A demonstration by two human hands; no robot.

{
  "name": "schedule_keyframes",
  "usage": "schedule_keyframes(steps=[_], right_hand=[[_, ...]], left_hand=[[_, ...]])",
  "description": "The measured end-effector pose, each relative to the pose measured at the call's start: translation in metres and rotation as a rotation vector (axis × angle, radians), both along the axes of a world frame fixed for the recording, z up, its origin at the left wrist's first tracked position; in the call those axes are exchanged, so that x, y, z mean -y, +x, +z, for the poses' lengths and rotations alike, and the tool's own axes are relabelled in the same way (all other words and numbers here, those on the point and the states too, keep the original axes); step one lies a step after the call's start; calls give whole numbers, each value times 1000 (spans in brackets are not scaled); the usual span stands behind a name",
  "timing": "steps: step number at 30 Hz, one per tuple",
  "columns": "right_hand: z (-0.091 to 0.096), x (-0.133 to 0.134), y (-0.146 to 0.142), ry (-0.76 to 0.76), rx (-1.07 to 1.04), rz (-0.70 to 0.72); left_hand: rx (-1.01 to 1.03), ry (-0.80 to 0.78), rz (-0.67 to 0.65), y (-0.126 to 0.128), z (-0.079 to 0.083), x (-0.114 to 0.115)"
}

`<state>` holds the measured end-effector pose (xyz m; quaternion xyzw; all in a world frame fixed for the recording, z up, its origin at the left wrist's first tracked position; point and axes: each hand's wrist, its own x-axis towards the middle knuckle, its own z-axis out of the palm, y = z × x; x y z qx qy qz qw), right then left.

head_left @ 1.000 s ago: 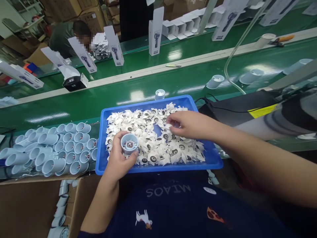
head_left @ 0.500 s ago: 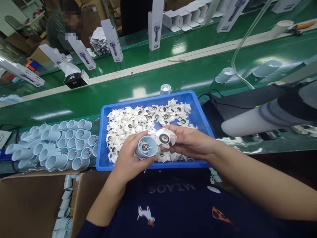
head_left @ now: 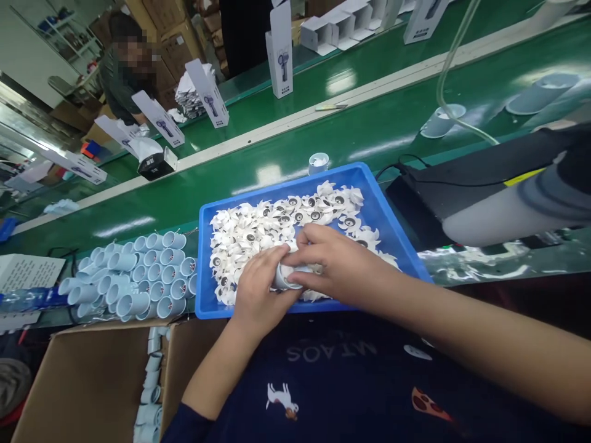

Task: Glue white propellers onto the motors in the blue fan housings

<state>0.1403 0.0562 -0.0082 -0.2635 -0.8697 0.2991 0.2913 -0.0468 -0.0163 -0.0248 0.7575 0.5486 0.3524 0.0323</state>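
While hands (head_left: 344, 267) enclose fan housing (head_left: 286, 277), blue tray (head_left: 295, 181) beneath.

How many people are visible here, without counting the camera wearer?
2: a person at upper left; a dark-clothed person standing at top centre. More may be hidden.

The head-worn camera is looking forward and down from just above the person's navy printed shirt (head_left: 323, 381), close over the left hand (head_left: 261, 289), right hand (head_left: 351, 264) and blue plastic tray (head_left: 200, 264), and facing across a green conveyor belt (head_left: 258, 209) that is running diagonally toward the top right corner.
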Motion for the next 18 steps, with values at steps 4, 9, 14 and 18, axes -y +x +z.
schedule_keyframes(steps=[4, 9, 14, 18], right_hand=[[3, 9, 20, 104, -72, -69], [5, 13, 39, 398, -29, -201], [16, 16, 59, 435, -368, -305], [11, 22, 50, 443, -360, -128]], left_hand=[[-4, -25, 34, -6, 2, -13], [-66, 33, -110, -8, 16, -37], [-221, -212, 202, -14, 32, -126], [-257, -500, 429, -21, 35, -205]])
